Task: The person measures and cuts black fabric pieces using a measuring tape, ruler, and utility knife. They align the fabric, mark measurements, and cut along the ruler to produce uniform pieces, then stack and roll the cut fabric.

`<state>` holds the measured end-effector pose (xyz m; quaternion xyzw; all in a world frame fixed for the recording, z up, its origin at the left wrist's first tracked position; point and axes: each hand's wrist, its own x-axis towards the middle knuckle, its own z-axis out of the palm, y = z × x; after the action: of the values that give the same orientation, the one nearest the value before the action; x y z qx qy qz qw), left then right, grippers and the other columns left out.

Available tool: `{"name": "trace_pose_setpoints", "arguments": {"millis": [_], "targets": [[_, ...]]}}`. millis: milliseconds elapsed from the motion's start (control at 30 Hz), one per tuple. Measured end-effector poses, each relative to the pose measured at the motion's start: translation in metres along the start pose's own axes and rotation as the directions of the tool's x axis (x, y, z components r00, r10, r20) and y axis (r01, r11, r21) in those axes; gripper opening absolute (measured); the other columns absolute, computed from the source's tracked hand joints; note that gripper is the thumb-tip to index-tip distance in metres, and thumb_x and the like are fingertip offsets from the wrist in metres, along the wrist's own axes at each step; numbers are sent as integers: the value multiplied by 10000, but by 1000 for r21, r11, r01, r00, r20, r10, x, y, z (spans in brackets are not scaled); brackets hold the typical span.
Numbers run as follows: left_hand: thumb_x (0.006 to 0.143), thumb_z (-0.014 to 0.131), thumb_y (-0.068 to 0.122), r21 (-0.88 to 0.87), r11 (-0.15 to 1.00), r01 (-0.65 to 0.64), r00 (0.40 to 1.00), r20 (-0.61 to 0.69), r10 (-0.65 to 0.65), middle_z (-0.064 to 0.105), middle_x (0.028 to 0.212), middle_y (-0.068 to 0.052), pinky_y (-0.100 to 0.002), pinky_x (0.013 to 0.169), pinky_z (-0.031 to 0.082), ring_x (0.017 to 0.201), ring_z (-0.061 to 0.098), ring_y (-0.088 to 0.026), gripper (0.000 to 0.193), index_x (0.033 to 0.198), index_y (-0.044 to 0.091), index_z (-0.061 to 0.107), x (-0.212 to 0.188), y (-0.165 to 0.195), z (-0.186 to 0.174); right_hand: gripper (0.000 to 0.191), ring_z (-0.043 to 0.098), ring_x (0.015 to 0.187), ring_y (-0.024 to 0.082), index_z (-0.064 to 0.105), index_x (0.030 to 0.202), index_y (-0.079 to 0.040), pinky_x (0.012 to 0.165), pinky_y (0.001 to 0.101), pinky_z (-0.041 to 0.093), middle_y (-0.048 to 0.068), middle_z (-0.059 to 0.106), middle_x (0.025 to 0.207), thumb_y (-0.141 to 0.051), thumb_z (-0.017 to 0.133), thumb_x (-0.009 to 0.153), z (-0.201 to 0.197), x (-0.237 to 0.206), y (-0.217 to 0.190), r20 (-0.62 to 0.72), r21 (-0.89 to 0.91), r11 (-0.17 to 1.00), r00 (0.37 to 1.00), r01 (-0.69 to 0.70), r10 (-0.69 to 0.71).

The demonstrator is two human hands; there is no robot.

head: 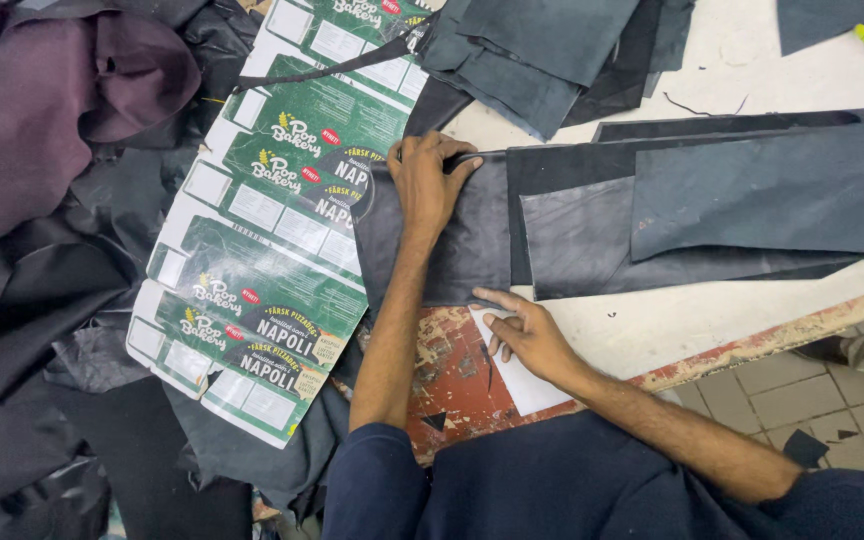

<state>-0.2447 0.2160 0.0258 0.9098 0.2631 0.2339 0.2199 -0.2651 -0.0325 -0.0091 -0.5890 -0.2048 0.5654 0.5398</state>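
Left hand (430, 180) lies flat, fingers spread, pressing a dark fabric piece (452, 250) onto the tabletop (672, 320); grasps nothing. Right hand (530, 335), nearer the body, rests open with fingertips on a white paper slip (524, 385) at the fabric's near edge. Green printed cardboard sheet (272, 220) lies just left of left hand.

1. I wear a dark navy top, plain, with no print or markings that I can see.
2. Its sleeves are short and end above my elbows, so both forearms are bare.
3. My left hand (430, 180) is bare: no glove, no ring and no watch shows.
4. My right hand (527, 335) is bare too, wrist uncovered.
5. The cloth over my chest looks smooth, with soft folds near the sleeves.
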Motion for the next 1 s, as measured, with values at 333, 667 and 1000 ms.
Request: {"name": "trace_pose_setpoints", "arguments": {"millis": [333,667,1000], "targets": [[779,850,278,-119,990,74,996,56,-68,731,934,43,-588,1207,125,1081,597,-206,142,873,175,823,1,4,3,521,647,601,86,502,1506,-125,567,249,537,48,688,630,-187,585,995,1,-14,-9,20,-121,992,1000,-20,23],[733,872,286,-24,995,101,993,62,-99,701,839,49,-614,1202,111,1064,579,-204,146,838,190,836,-2,10,6,492,670,645,93,532,1473,-89,556,256,549,41,731,742,-200,580,996,-4,-15,1,27,-61,998,999,-16,18],[762,865,273,-79,994,81,996,46,-78,710,853,54,-618,1194,125,1030,586,-204,114,837,193,836,-4,8,3,479,667,651,98,547,1470,-86,559,250,549,63,711,716,-198,582,1006,-2,-15,6,27,-61,998,1000,-2,4]]}}
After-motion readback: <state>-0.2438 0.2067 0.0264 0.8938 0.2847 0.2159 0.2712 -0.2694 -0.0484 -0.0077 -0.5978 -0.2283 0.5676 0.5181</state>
